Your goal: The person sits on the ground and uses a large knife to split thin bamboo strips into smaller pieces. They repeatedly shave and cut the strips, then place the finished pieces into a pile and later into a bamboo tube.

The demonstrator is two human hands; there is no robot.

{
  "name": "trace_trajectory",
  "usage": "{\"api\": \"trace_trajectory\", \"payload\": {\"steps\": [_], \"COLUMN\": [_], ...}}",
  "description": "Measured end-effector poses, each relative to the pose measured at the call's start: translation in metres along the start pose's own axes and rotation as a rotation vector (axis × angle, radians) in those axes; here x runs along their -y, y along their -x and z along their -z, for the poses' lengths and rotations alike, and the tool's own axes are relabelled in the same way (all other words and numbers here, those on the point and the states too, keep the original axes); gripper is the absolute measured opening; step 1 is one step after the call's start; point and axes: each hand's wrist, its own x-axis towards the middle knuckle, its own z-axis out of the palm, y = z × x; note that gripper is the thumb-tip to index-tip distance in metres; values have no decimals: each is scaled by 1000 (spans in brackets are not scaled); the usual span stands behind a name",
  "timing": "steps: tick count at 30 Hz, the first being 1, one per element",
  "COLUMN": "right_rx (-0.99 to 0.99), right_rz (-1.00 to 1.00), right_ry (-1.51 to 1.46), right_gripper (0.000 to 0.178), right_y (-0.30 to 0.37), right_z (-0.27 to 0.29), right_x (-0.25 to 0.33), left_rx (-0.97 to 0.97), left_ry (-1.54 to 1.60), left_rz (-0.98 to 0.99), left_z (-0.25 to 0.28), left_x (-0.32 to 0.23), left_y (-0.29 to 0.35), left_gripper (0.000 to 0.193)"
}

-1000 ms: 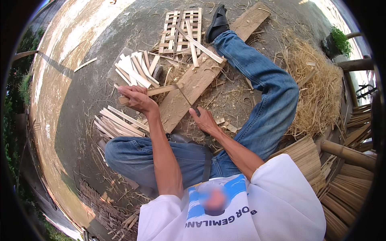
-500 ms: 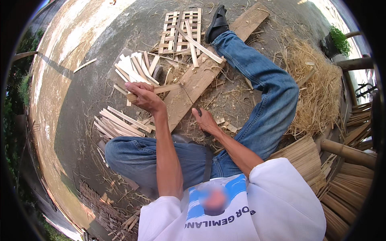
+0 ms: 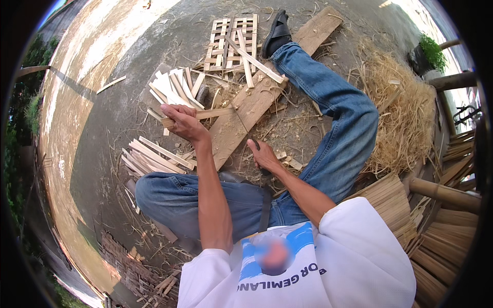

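My left hand [image 3: 184,123] is closed around a flat bamboo strip [image 3: 215,113], whose far end lies over a wooden plank [image 3: 256,100]. My right hand [image 3: 264,155] grips the dark handle of a knife. Its thin blade [image 3: 240,121] points up and left across the plank, with the tip at the end of the strip. The handle is mostly hidden in my fingers. Just beyond my left hand lies a fan of pale split strips [image 3: 177,87], and a second bundle of strips [image 3: 154,156] rests nearer to my bent knee.
A woven bamboo lattice [image 3: 231,43] lies at the far side with loose strips over it. Curly shavings [image 3: 400,113] are heaped beyond my outstretched right leg [image 3: 331,95]. Stacked bamboo slats [image 3: 447,236] and a bamboo pole [image 3: 444,194] stand at the right. Woven matting [image 3: 128,264] lies lower left.
The whole view has shifted very slightly. Both hands keep their grips, and the strip and knife stay in nearly the same place over the plank.
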Motion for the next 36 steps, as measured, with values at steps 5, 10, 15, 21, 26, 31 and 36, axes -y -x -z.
{"api": "trace_trajectory", "payload": {"steps": [5,10,15,21,26,31,36], "right_rx": [-271,-259,-214,-276,-287,-259,-409], "right_rz": [372,558,428,514,629,706,870], "right_ry": [235,37,-233,-92,44,290,390], "right_gripper": [56,51,51,48,37,31,24], "right_y": [11,24,44,68,74,84,71], "right_z": [21,30,19,29,48,54,54], "right_x": [41,73,80,93,88,92,89], "left_rx": [91,334,558,646,600,644,644], "left_ry": [72,276,-228,-245,-166,-335,-402], "left_rz": [210,453,410,398,595,615,648], "left_z": [13,15,9,41,25,23,20], "left_x": [-20,-49,-37,-15,-56,-71,-95], "left_y": [-18,-25,43,83,83,91,105], "left_gripper": [49,51,36,31,21,22,24]}}
